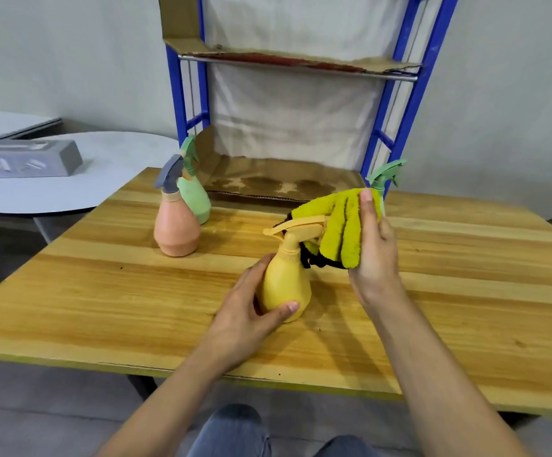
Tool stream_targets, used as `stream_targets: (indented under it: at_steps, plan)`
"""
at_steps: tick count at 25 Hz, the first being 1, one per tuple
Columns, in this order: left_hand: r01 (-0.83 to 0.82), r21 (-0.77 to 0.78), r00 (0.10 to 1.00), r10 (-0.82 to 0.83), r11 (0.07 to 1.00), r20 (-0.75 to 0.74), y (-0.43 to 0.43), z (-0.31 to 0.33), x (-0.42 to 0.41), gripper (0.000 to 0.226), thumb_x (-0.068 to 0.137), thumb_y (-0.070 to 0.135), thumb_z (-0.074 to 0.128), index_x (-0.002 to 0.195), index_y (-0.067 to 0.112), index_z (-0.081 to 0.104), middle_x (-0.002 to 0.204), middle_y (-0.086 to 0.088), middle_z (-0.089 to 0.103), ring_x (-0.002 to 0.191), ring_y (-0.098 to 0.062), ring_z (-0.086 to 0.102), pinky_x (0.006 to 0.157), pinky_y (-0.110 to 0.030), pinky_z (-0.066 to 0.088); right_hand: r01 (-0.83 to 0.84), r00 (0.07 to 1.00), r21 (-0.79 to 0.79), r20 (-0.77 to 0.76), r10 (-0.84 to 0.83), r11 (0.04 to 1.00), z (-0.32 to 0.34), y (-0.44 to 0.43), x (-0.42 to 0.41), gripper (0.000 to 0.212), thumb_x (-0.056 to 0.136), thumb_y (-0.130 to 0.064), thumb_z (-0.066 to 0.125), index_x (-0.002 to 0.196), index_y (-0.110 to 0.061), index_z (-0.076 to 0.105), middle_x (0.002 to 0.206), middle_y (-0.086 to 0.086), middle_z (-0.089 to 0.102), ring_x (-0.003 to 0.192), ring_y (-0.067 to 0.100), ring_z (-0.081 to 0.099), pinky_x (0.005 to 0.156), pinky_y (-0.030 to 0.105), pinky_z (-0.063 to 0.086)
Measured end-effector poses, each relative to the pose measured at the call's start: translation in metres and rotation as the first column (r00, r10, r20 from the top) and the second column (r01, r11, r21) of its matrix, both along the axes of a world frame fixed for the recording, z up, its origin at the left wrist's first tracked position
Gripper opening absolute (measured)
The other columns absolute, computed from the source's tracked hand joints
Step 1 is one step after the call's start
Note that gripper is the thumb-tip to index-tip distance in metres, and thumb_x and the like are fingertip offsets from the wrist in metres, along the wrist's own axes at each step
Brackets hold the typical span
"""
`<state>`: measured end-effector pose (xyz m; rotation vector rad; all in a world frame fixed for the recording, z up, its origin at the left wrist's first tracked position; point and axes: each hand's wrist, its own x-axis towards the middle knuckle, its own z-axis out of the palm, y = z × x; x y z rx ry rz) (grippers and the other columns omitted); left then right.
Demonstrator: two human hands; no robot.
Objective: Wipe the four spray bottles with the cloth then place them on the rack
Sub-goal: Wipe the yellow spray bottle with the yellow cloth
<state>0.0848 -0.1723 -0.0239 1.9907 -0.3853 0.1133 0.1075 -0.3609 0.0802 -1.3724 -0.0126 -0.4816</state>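
A yellow spray bottle [286,285] stands upright on the wooden table [466,291]. My left hand [245,311] grips its body from the left, thumb across the front. My right hand [375,258] holds a folded yellow cloth [337,225] against the bottle's trigger head. A pink bottle with a grey-blue head [176,225] stands at the back left, and a green bottle [195,196] stands right behind it. Another green bottle [385,178] is mostly hidden behind the cloth. The blue rack [403,103] stands at the table's far edge.
The rack's shelves are lined with stained cardboard [278,183]; the lower shelf sits at table level. A round grey table [110,179] at the left carries a grey box [25,163]. My knees show below the table's front edge.
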Motion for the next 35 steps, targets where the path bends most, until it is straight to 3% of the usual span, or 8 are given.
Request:
stream_targets:
  at_steps: [2, 7, 13, 18, 23, 26, 29, 35]
  plan:
    - [-0.011, 0.022, 1.0, 0.011, 1.0, 0.008, -0.001, 0.002, 0.0, 0.087, 0.081, 0.066, 0.073, 0.153, 0.054, 0.026, 0.15, 0.027, 0.04, 0.137, 0.004, 0.041, 0.118, -0.039, 0.041, 0.027, 0.999, 0.102, -0.024, -0.025, 0.994, -0.015, -0.005, -0.009, 0.035, 0.092, -0.051, 0.06, 0.102, -0.02, 0.073, 0.1, -0.001, 0.075, 0.102, 0.019, 0.069, 0.099, 0.044, 0.052]
    - [-0.007, 0.014, 0.999, 0.007, 1.0, 0.035, -0.003, 0.001, 0.003, 0.084, 0.08, 0.065, 0.073, 0.151, 0.057, 0.028, 0.152, 0.021, 0.043, 0.139, 0.004, 0.041, 0.119, -0.038, 0.04, 0.039, 0.99, -0.442, 0.137, 0.025, 0.896, -0.042, 0.002, -0.027, 0.024, 0.095, -0.035, 0.064, 0.117, -0.033, 0.057, 0.105, -0.01, 0.068, 0.098, 0.009, 0.066, 0.087, 0.033, 0.055]
    - [-0.026, -0.006, 0.999, 0.026, 1.0, 0.033, -0.004, 0.002, 0.0, 0.08, 0.082, 0.058, 0.075, 0.148, 0.058, 0.029, 0.149, 0.021, 0.046, 0.139, 0.003, 0.042, 0.119, -0.038, 0.04, 0.147, 0.989, -0.848, 0.13, -0.069, 0.509, -0.035, -0.015, -0.029, 0.041, 0.099, -0.05, 0.049, 0.131, -0.023, 0.046, 0.117, -0.004, 0.059, 0.106, 0.013, 0.055, 0.089, 0.026, 0.042]
    - [-0.121, 0.027, 0.993, 0.121, 0.992, 0.006, -0.009, 0.008, -0.002, 0.085, 0.084, 0.054, 0.077, 0.154, 0.045, 0.03, 0.15, 0.02, 0.042, 0.137, -0.003, 0.041, 0.117, -0.035, 0.039, 0.244, 0.931, -0.852, 0.071, -0.359, 0.464, -0.046, -0.035, -0.051, 0.049, 0.088, -0.039, 0.069, 0.124, -0.023, 0.04, 0.105, -0.001, 0.052, 0.095, 0.018, 0.048, 0.078, 0.031, 0.037]
    - [-0.226, 0.086, 0.974, 0.225, 0.97, 0.021, -0.023, 0.019, 0.005, 0.089, 0.083, 0.052, 0.078, 0.156, 0.035, 0.03, 0.154, 0.009, 0.042, 0.139, -0.014, 0.043, 0.111, -0.034, 0.04, 0.077, 0.954, -0.943, -0.025, -0.299, 0.323, -0.094, -0.031, -0.064, 0.065, 0.074, -0.032, 0.067, 0.134, -0.02, 0.045, 0.135, 0.01, 0.04, 0.122, 0.034, 0.045, 0.102, 0.047, 0.038]
    - [-0.192, 0.053, 0.981, 0.192, 0.98, 0.011, -0.012, 0.039, 0.011, 0.085, 0.083, 0.061, 0.07, 0.155, 0.039, 0.032, 0.158, 0.007, 0.037, 0.139, -0.015, 0.044, 0.112, -0.035, 0.043, 0.055, 0.973, -0.92, -0.038, -0.229, 0.387, -0.097, -0.038, -0.068, 0.068, 0.084, -0.022, 0.067, 0.145, -0.023, 0.037, 0.139, 0.005, 0.045, 0.123, 0.029, 0.047, 0.104, 0.046, 0.04]
    - [-0.115, -0.101, 0.992, 0.119, 0.988, 0.037, 0.0, 0.073, 0.019, 0.075, 0.087, 0.054, 0.066, 0.154, 0.037, 0.038, 0.152, 0.011, 0.047, 0.134, -0.009, 0.051, 0.107, -0.031, 0.05, 0.104, 0.969, -0.757, -0.068, -0.237, 0.645, -0.078, -0.031, -0.062, 0.054, 0.093, -0.032, 0.065, 0.139, -0.033, 0.037, 0.125, -0.003, 0.057, 0.107, 0.017, 0.056, 0.086, 0.036, 0.047]
    - [-0.03, 0.083, 0.969, 0.009, 0.996, 0.246, -0.003, 0.09, 0.04, 0.023, 0.101, 0.029, 0.065, 0.123, 0.024, 0.064, 0.1, 0.013, 0.071, 0.095, -0.011, 0.067, 0.089, -0.047, 0.056, 0.152, 0.988, -0.56, 0.091, -0.122, 0.815, -0.044, 0.022, -0.032, 0.044, 0.098, -0.035, 0.06, 0.141, -0.027, 0.052, 0.132, -0.005, 0.054, 0.12, 0.006, 0.051, 0.104, 0.03, 0.043]
